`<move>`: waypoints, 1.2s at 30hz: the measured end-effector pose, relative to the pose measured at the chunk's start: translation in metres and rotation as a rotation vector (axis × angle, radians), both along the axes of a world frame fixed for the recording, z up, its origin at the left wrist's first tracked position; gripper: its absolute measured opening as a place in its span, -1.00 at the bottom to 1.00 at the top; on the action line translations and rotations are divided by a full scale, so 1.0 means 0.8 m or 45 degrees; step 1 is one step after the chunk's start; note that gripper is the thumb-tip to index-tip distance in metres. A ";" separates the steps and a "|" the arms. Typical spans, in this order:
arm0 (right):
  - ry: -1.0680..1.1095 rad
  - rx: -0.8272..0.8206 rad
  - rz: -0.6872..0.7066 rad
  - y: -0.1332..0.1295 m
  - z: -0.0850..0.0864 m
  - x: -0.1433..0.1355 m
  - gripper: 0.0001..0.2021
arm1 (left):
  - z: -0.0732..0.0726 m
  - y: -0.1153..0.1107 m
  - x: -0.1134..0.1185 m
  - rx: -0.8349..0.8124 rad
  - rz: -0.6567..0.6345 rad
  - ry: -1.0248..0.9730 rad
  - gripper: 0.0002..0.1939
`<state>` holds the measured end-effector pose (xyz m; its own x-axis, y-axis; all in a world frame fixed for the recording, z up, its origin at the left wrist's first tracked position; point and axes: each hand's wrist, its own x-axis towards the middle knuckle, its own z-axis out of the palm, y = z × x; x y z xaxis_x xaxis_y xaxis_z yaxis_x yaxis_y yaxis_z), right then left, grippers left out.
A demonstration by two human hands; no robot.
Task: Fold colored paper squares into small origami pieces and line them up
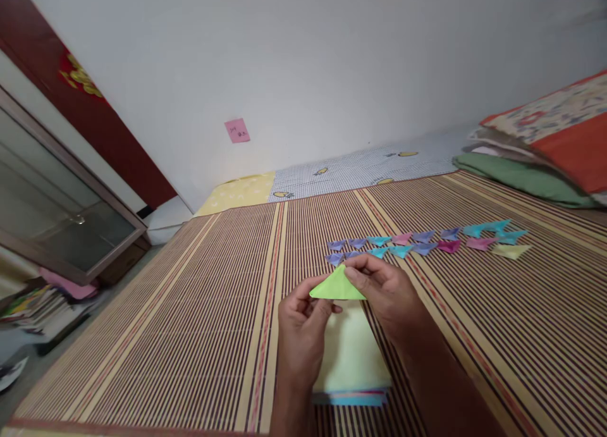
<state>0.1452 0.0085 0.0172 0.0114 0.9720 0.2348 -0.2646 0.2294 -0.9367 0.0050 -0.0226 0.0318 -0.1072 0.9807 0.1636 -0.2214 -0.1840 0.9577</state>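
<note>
A bright green piece of paper (339, 286), folded into a triangle with its peak upward, is held up between both hands. My left hand (306, 313) grips its left side, fingers behind and thumb below. My right hand (382, 288) pinches the paper near its peak and right edge. Just below lies a stack of paper sheets (353, 355), pale yellow-green on top with blue and pink edges showing beneath. Beyond my hands, several small folded paper shapes (448, 246) in purple, blue, pink and yellow lie in two rows, a few partly hidden by my right hand.
The striped mat (203, 310) covers the bed. Pillows and folded bedding (545, 152) are piled at the right. A pink note (236, 131) sticks to the white wall. At the left stand a glass-fronted cabinet (61, 190) and a pile of books (35, 310).
</note>
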 end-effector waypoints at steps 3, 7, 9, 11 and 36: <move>-0.013 0.020 -0.014 0.000 -0.003 -0.008 -0.80 | -0.004 0.001 0.007 0.008 0.118 0.005 -0.80; -0.096 0.072 -0.123 -0.002 -0.008 -0.017 -0.82 | -0.010 0.000 0.016 0.030 0.229 0.064 -0.81; -0.246 0.155 -0.306 -0.005 -0.006 -0.020 -0.86 | -0.012 -0.002 0.018 0.054 0.291 0.141 -0.81; -0.474 0.304 -0.497 -0.009 -0.001 -0.023 -0.92 | -0.014 -0.004 0.018 0.080 0.386 0.215 -0.80; -0.913 0.780 -0.571 -0.024 0.004 -0.044 -0.85 | -0.007 -0.009 0.011 0.285 0.634 0.704 -0.72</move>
<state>0.1098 -0.0105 0.0207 0.0050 0.6251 0.7805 0.5346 0.6579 -0.5304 0.0140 -0.0300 0.0262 -0.3717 0.7758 0.5099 0.4369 -0.3385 0.8334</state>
